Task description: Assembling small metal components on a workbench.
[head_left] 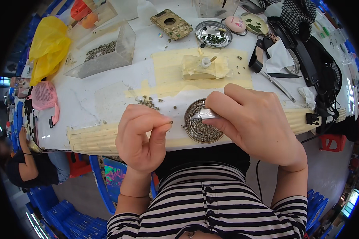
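Round metal dish [185, 126] sits nr counter edge, btwn the hands, holding many small grey pcs [203, 133]. L hand [139, 137], left of dish: thumb & forefinger tips pressed tog. on a tiny dark pc [171, 122]; other fingers curled. R hand [257, 123] over dish's right side: thumb & fingers pinch a flat silver tool [206, 114], tip above the pcs.

Hard to make out: tool type, as R hand covers its rear; exact form of held pc, too small. Dish's upper-right rim hidden under R hand.

Loose pcs [147, 102] lie on counter [107, 89] just beyond L hand. Taped block [193, 73] w/ small white cup stands beyond dish; clear bin [125, 51] upper left. Near edge taped [91, 139], close below dish. Bare counter to left of L hand; right side crowded, incl. long metal tweezers [281, 87] & black straps.
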Tool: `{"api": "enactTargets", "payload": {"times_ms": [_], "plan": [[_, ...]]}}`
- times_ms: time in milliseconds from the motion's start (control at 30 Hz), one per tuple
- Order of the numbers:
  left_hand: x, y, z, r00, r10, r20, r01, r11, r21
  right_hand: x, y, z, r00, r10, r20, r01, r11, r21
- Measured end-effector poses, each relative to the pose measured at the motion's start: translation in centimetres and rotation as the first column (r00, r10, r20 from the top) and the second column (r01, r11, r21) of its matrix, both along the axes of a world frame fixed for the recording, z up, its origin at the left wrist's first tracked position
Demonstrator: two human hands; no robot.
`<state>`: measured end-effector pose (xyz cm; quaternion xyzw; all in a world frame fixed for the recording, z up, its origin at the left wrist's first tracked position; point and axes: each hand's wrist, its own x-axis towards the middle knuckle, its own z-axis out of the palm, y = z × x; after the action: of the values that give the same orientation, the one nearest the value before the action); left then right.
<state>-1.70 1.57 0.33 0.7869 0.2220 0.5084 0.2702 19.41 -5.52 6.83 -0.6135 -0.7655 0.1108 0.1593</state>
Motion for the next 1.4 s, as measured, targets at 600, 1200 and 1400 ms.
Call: {"api": "enactTargets", "payload": {"times_ms": [600,1200,1400], "plan": [[0.0,-0.3,-0.8,0.951,-0.132,0.278,0.238,0.889,-0.391,-1.3,-0.8,-1.3,0.95,-0.042,0.309,-0.144,0.82,0.554],[-0.2,-0.5,-0.8,0.978,-0.107,0.179,0.163,0.926,-0.34,-1.4,-0.5,-1.1,0.922,-0.052,0.383,-0.207,0.771,0.603],[-0.2,-0.7,-0.4,0.982,-0.102,0.162,0.159,0.904,-0.398,-1.2,-0.3,-1.0,0.895,-0.054,0.443,-0.27,0.725,0.633]]}}
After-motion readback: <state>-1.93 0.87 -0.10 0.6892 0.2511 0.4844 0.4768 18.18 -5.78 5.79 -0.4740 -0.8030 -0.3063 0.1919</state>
